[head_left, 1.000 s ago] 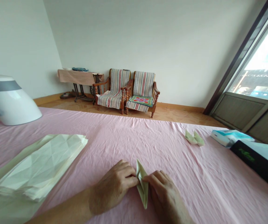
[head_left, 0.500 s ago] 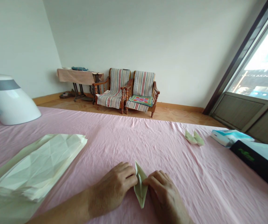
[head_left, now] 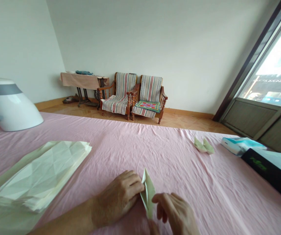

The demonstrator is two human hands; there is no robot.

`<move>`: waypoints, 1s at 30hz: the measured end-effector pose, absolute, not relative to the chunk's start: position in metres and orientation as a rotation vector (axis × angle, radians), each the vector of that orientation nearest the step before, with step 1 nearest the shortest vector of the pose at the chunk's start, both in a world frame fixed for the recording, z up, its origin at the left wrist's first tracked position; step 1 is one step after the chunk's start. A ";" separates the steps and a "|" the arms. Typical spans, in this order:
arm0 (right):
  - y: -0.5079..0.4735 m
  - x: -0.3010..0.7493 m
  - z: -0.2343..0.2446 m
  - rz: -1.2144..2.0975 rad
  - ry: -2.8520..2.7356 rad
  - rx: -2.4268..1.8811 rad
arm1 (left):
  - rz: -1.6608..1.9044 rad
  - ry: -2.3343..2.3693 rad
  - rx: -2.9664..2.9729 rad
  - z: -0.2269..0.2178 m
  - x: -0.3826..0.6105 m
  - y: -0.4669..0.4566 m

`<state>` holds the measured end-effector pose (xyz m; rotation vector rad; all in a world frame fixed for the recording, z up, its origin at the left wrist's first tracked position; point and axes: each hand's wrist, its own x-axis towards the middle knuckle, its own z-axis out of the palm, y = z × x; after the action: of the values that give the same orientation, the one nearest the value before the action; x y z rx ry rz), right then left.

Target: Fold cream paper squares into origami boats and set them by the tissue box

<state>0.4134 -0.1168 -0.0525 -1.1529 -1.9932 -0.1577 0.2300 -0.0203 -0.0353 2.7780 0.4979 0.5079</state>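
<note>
A narrow diamond of folded pale green paper [head_left: 148,192] lies on the pink cloth in front of me, one long tip pointing away. My left hand [head_left: 119,195] is closed on its left edge, thumb and fingertips pinching there. On the other side, my right hand [head_left: 176,209] has its curled index finger at the right edge. Its thumb, smeared by motion, stretches to the near tip of the paper, apart from the index finger. Farther right stands a finished-looking folded paper piece [head_left: 203,145] with two upright points.
A stack of creased pale paper sheets [head_left: 40,173] lies at left, behind it a white jug [head_left: 18,107]. To the right are a blue-and-white tissue pack [head_left: 242,143] and a black-sided box [head_left: 265,169]. Two wooden armchairs [head_left: 146,94] stand beyond the pink-covered table [head_left: 121,143].
My right hand has let go of the paper's right edge and shifted, its thumb swinging toward the near tip. The paper has turned slightly. My left hand keeps its place.
</note>
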 end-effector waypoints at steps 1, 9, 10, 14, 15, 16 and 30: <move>-0.117 0.412 -0.052 -0.179 -2.030 -1.127 | 0.510 0.494 2.770 -0.036 0.230 -0.020; -0.113 0.404 -0.060 -0.426 -1.985 -1.183 | 0.575 0.546 2.653 -0.037 0.229 -0.022; -0.113 0.404 -0.060 -0.434 -1.969 -1.196 | 0.593 0.574 2.629 -0.038 0.229 -0.023; -0.114 0.410 -0.058 -0.454 -1.977 -1.278 | 0.711 0.685 2.532 -0.043 0.229 -0.021; -0.114 0.412 -0.058 -0.454 -1.981 -1.296 | 0.742 0.698 2.508 -0.044 0.229 -0.020; -0.114 0.413 -0.058 -0.454 -1.973 -1.313 | 0.767 0.701 2.489 -0.046 0.228 -0.019; -0.094 0.481 -0.046 -0.222 -1.507 -1.793 | 0.731 0.721 2.511 -0.049 0.229 -0.015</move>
<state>0.4812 -0.0944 -0.0456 -1.7925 -1.5073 -0.2225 0.2290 -0.0148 -0.0489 2.5114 0.7214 0.7310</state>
